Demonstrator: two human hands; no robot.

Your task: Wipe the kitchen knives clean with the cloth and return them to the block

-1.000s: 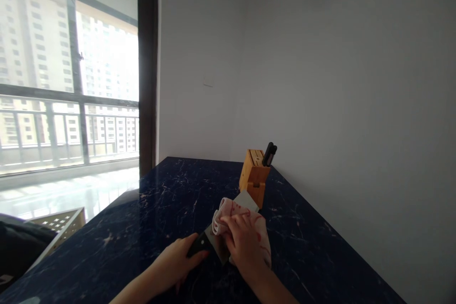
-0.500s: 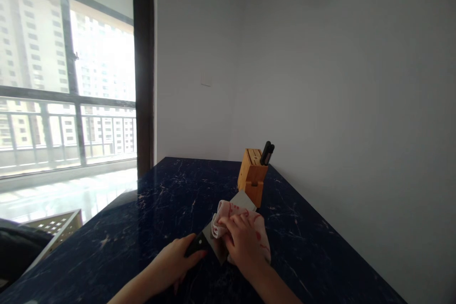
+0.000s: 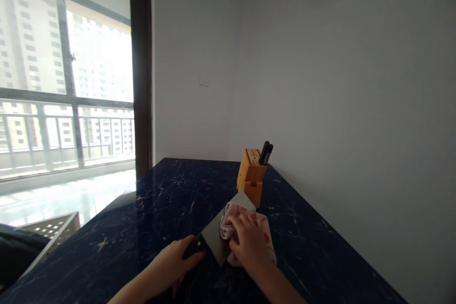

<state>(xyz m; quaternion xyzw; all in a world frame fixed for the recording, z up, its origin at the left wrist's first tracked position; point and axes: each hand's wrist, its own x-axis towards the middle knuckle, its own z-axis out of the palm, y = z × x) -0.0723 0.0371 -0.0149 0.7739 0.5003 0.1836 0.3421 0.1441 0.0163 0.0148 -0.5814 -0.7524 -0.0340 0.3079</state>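
Observation:
A cleaver [image 3: 214,236] with a broad steel blade and black handle points away from me, toward the right. My left hand [image 3: 174,259] is closed around its handle. In my right hand [image 3: 247,242] is a folded pale pink cloth [image 3: 265,230] with red markings, pressed on the blade. The cloth and fingers cover part of the blade's right side. Just beyond the blade's far corner stands a wooden knife block [image 3: 251,178]. Black-handled tools [image 3: 266,153] stick out of its right side.
Everything rests on a dark blue marbled table [image 3: 171,199]. A grey wall [image 3: 338,128] runs along its right side. On the left, below the table edge, are a perforated beige panel [image 3: 57,232] and a dark item [image 3: 17,251]. Behind them is a large window [image 3: 71,104].
My right hand and the cloth have slid a little to the right along the blade, baring more steel near the handle. The left hand keeps its hold almost in place.

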